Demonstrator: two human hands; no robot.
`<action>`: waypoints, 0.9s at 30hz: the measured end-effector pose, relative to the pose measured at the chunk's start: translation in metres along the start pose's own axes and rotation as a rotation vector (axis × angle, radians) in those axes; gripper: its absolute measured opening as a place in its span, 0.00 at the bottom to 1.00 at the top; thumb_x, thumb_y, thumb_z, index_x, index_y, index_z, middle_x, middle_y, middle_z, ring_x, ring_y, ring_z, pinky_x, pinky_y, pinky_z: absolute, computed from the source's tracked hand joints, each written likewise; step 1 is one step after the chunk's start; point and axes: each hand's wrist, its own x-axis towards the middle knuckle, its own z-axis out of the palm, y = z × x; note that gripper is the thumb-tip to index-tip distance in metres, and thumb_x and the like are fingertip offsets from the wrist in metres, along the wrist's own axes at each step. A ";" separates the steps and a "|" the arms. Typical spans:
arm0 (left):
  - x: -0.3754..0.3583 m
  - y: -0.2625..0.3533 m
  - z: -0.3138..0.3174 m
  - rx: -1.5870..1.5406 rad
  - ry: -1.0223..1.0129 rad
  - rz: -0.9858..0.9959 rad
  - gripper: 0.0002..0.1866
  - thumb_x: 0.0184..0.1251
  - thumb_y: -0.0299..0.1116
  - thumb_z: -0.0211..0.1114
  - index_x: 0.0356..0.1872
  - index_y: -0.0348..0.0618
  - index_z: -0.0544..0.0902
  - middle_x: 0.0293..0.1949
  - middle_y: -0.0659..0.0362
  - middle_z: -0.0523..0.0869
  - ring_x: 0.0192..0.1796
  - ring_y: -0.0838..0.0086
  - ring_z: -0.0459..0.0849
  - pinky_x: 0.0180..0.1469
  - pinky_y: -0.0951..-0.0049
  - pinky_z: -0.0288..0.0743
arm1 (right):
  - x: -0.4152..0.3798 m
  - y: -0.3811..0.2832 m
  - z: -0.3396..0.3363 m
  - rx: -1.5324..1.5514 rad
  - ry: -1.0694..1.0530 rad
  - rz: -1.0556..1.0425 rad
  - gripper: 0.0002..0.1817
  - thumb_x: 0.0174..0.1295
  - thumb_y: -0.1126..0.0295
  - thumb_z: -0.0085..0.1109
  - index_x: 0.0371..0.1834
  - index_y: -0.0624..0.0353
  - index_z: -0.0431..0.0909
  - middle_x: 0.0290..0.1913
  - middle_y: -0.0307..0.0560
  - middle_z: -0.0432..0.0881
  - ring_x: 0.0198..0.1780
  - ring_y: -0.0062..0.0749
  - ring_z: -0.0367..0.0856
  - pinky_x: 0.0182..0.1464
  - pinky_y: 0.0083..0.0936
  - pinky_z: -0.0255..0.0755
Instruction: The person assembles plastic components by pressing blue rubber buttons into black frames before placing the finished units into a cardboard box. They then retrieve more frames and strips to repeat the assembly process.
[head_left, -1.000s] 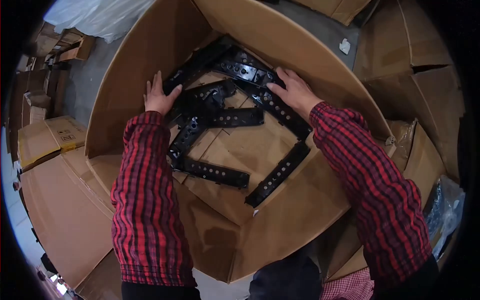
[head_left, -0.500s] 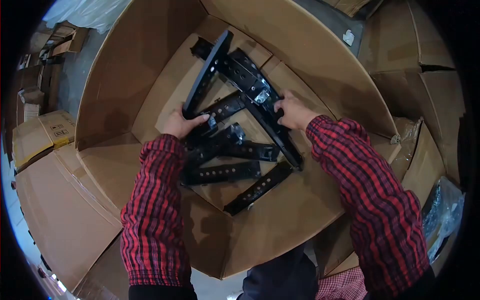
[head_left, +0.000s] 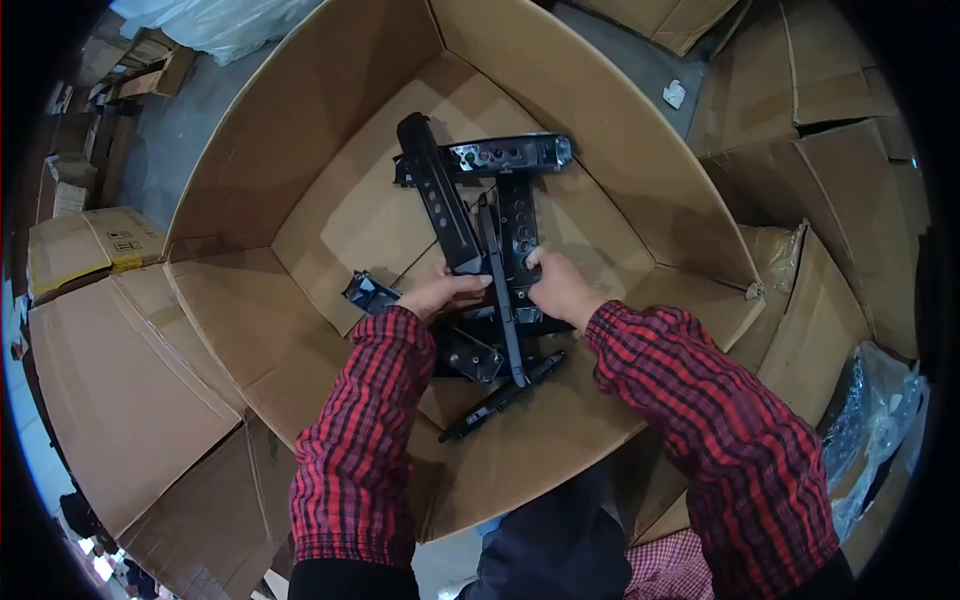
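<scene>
Hands both in my box (head_left: 640, 150). My left hand (head_left: 445, 293) has fingers clenched on the black brackets (head_left: 478, 215), my right hand (head_left: 560, 288) grips the same bundle just beside it. Brackets stick up and away from my fingers, top one lying crosswise. More loose brackets (head_left: 480, 360) below my hands on the box floor.

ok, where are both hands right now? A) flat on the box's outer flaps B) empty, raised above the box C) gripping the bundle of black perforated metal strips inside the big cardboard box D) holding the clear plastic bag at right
C: the left hand and right hand both clasp the black strips, lifted together inside the cardboard box.
</scene>
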 end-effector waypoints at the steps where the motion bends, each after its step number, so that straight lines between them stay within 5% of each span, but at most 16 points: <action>1: 0.009 -0.004 0.008 0.003 -0.006 -0.001 0.32 0.49 0.33 0.74 0.54 0.39 0.67 0.37 0.60 0.80 0.39 0.74 0.80 0.46 0.80 0.73 | -0.007 -0.002 0.001 -0.014 0.053 0.012 0.17 0.47 0.77 0.56 0.43 0.66 0.74 0.43 0.64 0.80 0.50 0.56 0.77 0.53 0.39 0.71; 5: 0.021 -0.002 0.032 0.010 -0.058 0.002 0.33 0.55 0.47 0.70 0.56 0.41 0.67 0.50 0.57 0.79 0.48 0.74 0.80 0.54 0.72 0.71 | -0.020 -0.007 -0.006 -0.086 -0.020 -0.090 0.14 0.49 0.77 0.53 0.41 0.68 0.73 0.41 0.65 0.80 0.48 0.57 0.78 0.51 0.40 0.72; 7: 0.005 0.021 0.065 -0.126 0.044 -0.163 0.34 0.55 0.53 0.68 0.56 0.40 0.70 0.57 0.56 0.75 0.53 0.71 0.78 0.59 0.69 0.66 | -0.033 -0.020 -0.013 -0.138 -0.036 -0.115 0.12 0.50 0.77 0.50 0.40 0.68 0.73 0.40 0.66 0.80 0.45 0.58 0.79 0.49 0.43 0.73; 9: 0.011 0.019 0.076 -0.098 0.116 -0.178 0.29 0.57 0.51 0.68 0.52 0.39 0.75 0.54 0.57 0.79 0.50 0.70 0.80 0.55 0.71 0.70 | -0.053 -0.028 -0.034 -0.137 -0.048 -0.073 0.12 0.50 0.78 0.50 0.39 0.69 0.73 0.40 0.67 0.80 0.45 0.59 0.79 0.49 0.43 0.72; 13: 0.036 0.003 0.096 -0.291 -0.178 -0.204 0.17 0.60 0.41 0.66 0.45 0.40 0.80 0.38 0.59 0.85 0.39 0.72 0.83 0.43 0.73 0.78 | -0.096 -0.014 -0.089 -0.232 0.012 -0.123 0.14 0.49 0.76 0.53 0.40 0.67 0.72 0.36 0.65 0.80 0.41 0.60 0.79 0.46 0.44 0.73; 15: 0.023 0.009 0.126 -0.259 -0.085 -0.025 0.15 0.60 0.39 0.66 0.43 0.41 0.80 0.37 0.60 0.85 0.36 0.73 0.83 0.41 0.74 0.78 | -0.120 0.001 -0.100 -0.264 0.115 -0.197 0.14 0.47 0.76 0.55 0.40 0.63 0.72 0.33 0.62 0.80 0.39 0.60 0.78 0.45 0.45 0.72; 18: -0.007 0.040 0.162 -0.278 -0.145 0.229 0.20 0.57 0.31 0.67 0.51 0.39 0.75 0.41 0.60 0.82 0.40 0.74 0.82 0.45 0.73 0.77 | -0.157 -0.004 -0.131 -0.181 0.227 -0.273 0.21 0.52 0.73 0.58 0.51 0.64 0.70 0.29 0.56 0.80 0.34 0.49 0.80 0.39 0.38 0.73; 20: -0.045 0.062 0.177 -0.185 -0.202 0.378 0.24 0.55 0.29 0.69 0.53 0.38 0.72 0.45 0.59 0.81 0.44 0.75 0.81 0.48 0.72 0.76 | -0.177 -0.025 -0.153 0.104 0.202 0.063 0.29 0.55 0.70 0.60 0.61 0.65 0.64 0.31 0.53 0.78 0.31 0.33 0.80 0.36 0.27 0.72; 21: -0.055 0.065 0.184 -0.132 -0.252 0.410 0.24 0.56 0.30 0.70 0.53 0.38 0.72 0.45 0.59 0.80 0.45 0.75 0.80 0.49 0.73 0.75 | -0.178 -0.018 -0.155 0.131 0.308 -0.020 0.30 0.58 0.67 0.60 0.61 0.70 0.63 0.28 0.50 0.80 0.23 0.33 0.80 0.28 0.27 0.72; 24: -0.065 0.069 0.176 -0.071 -0.412 0.402 0.24 0.58 0.33 0.70 0.54 0.38 0.73 0.45 0.60 0.81 0.45 0.76 0.81 0.49 0.75 0.74 | -0.189 -0.003 -0.166 0.416 0.361 -0.123 0.26 0.62 0.70 0.56 0.61 0.67 0.64 0.29 0.44 0.81 0.22 0.23 0.78 0.27 0.21 0.71; 27: -0.023 0.069 0.131 -0.128 0.080 0.290 0.13 0.61 0.34 0.66 0.43 0.41 0.77 0.36 0.59 0.83 0.33 0.78 0.81 0.37 0.74 0.75 | -0.233 0.014 -0.192 0.637 0.503 -0.031 0.19 0.66 0.71 0.51 0.60 0.63 0.67 0.32 0.36 0.80 0.21 0.11 0.72 0.23 0.11 0.67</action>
